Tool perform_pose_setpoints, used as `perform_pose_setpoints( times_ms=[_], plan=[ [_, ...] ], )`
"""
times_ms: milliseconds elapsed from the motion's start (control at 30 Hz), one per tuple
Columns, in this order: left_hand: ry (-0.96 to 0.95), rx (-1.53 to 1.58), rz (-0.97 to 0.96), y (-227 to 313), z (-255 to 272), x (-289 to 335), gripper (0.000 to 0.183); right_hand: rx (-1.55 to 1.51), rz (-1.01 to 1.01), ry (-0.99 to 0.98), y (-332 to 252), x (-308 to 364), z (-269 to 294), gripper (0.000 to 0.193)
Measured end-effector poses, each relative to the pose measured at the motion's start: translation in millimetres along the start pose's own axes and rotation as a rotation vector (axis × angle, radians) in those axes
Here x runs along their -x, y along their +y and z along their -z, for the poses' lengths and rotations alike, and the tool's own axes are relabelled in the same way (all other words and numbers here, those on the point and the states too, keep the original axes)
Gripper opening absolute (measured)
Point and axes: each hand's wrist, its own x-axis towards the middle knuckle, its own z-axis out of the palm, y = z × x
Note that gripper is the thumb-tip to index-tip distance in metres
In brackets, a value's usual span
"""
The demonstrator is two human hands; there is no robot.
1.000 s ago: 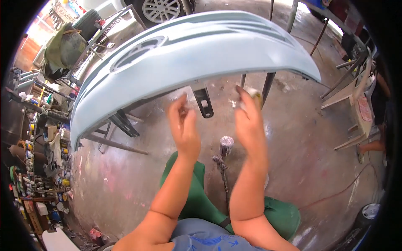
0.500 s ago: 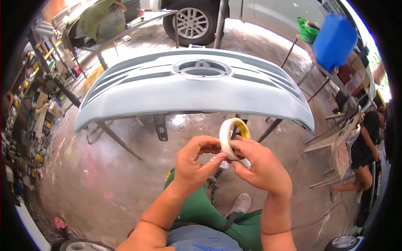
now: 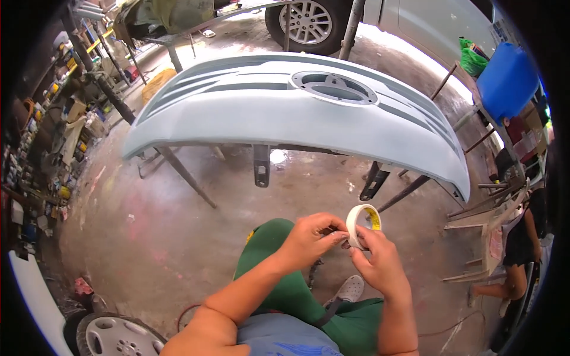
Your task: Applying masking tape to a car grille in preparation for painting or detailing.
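My right hand point(image 3: 381, 264) grips a roll of masking tape point(image 3: 354, 224), cream outside with a yellow inner core, held upright on its edge. Some of its fingers go into the ring and the thumb presses the near side. My left hand point(image 3: 307, 242) is closed in a pinch against the roll's left edge; any loose tape end between its fingertips is too small to make out. Beyond both hands a pale grey-white car grille panel point(image 3: 237, 118) lies across a stand, with slats and an oval emblem ring point(image 3: 335, 88). Neither hand touches it.
Dark brackets point(image 3: 261, 166) hang below the panel, near the metal stand legs point(image 3: 185, 178). A blue plastic container point(image 3: 507, 80) and a plastic chair point(image 3: 484, 237) stand to the right, near another person point(image 3: 518, 261). Cluttered shelves point(image 3: 41, 154) line the left; a wheel point(image 3: 122, 337) lies lower left.
My view has turned, so the panel sits higher and tilted. Both hands and the tape roll are lower and farther right in view, and the left fingers have drawn into a tighter pinch.
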Motion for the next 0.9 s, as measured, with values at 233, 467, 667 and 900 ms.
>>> perform_pose_setpoints(
  times_ms=[233,467,667,900],
  plan=[
    [0.096,-0.168,-0.104,-2,-10,-4,0.014,0.043,-0.077,0.025,3,0,-7,0.043],
    [0.103,-0.111,-0.017,-8,-11,-4,0.012,0.109,-0.089,0.032,5,-4,-17,0.042],
    [0.023,-0.153,-0.016,-10,-7,-12,0.012,0.048,-0.083,0.043,14,-1,-14,0.043],
    [0.078,-0.172,-0.028,-20,-21,-16,0.013,0.228,-0.001,0.097,12,0,-11,0.042]
  ],
)
